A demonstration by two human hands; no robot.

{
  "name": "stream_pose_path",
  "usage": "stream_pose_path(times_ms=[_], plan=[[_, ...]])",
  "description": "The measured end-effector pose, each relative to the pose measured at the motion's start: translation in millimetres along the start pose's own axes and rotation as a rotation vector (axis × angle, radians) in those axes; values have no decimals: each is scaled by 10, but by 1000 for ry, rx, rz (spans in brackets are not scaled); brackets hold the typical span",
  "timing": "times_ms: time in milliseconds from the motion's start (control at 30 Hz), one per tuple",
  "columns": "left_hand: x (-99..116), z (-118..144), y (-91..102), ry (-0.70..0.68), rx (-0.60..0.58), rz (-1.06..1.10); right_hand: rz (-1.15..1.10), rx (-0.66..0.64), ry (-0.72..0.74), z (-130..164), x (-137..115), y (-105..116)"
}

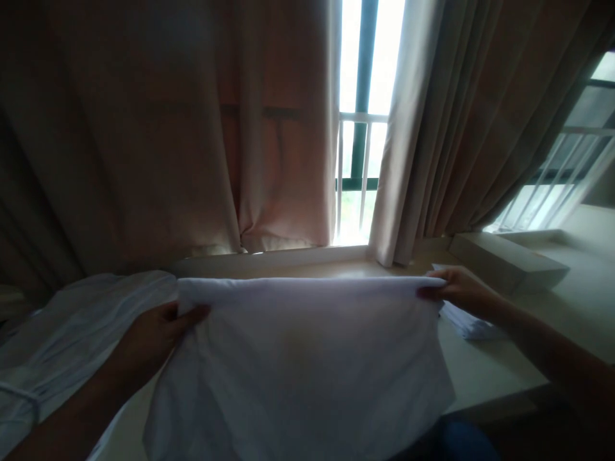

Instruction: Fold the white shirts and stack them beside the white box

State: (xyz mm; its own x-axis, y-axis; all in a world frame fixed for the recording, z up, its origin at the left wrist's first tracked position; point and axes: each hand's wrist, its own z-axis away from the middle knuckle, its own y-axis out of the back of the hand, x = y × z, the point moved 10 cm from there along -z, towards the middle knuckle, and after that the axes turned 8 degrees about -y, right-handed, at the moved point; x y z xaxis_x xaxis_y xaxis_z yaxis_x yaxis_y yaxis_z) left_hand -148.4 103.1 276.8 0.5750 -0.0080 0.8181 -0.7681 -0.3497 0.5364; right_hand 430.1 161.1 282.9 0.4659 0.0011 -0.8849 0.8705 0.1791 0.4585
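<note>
A white cloth [302,365] hangs stretched between my two hands, its folded upper edge pulled nearly straight. My left hand [166,326] pinches it near the upper left corner, thumb on the near side. At the upper right corner my right hand [449,288] grips the same edge between thumb and fingers. Faint creases and a dim brownish patch show on the middle of the cloth. Its lower end runs out of view at the bottom.
A heap of white fabric [106,307] lies at the left. A small folded white stack [468,322] rests on the pale tabletop [494,371], behind my right hand. Beige curtains [288,160] hang in front, parted at a bright barred window [362,147]. A box-like ledge [514,262] stands at right.
</note>
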Motion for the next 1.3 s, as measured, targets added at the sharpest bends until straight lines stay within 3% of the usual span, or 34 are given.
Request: stream_pose_path(times_ms=[133, 300, 500, 633, 733, 833, 933, 967, 1033, 1133, 1200, 1300], plan=[[-371, -503, -743, 65, -88, 111, -52, -116, -106, -822, 359, -330], [-1112, -1071, -1354, 77, -64, 55, -45, -158, -261, -1619, 895, -678], [-1747, -1361, -1740, 177, -35, 59, 75, -96, -355, -2205, 1378, -819], [-1945, -1429, -1860, 197, -23, -26, 37, -102, -393, -2382, 1617, -937], [-1986, -1472, -1852, 187, -1, -120, 93, 47, -358, -2423, 1697, -882], [-1731, -1407, -1709, 39, 78, -305, 348, 306, -192, -2230, 1577, -772], [-1201, -944, -1678, -239, 102, -391, 543, 377, 121, -1639, 1273, -1045], [-1010, -677, -1747, -348, 58, -378, 574, 366, 234, -1347, 1163, -1213], [-658, 1, -2033, -581, -137, -343, 647, 270, 415, -710, 994, -1658], [-355, 1080, -2526, -848, -449, -313, 734, 84, 575, 145, 891, -2342], [-296, 1459, -2665, -857, -458, -255, 731, 55, 574, 467, 915, -2587], [-306, 1589, -2789, -781, -433, -197, 665, 102, 512, 587, 1017, -2655]])
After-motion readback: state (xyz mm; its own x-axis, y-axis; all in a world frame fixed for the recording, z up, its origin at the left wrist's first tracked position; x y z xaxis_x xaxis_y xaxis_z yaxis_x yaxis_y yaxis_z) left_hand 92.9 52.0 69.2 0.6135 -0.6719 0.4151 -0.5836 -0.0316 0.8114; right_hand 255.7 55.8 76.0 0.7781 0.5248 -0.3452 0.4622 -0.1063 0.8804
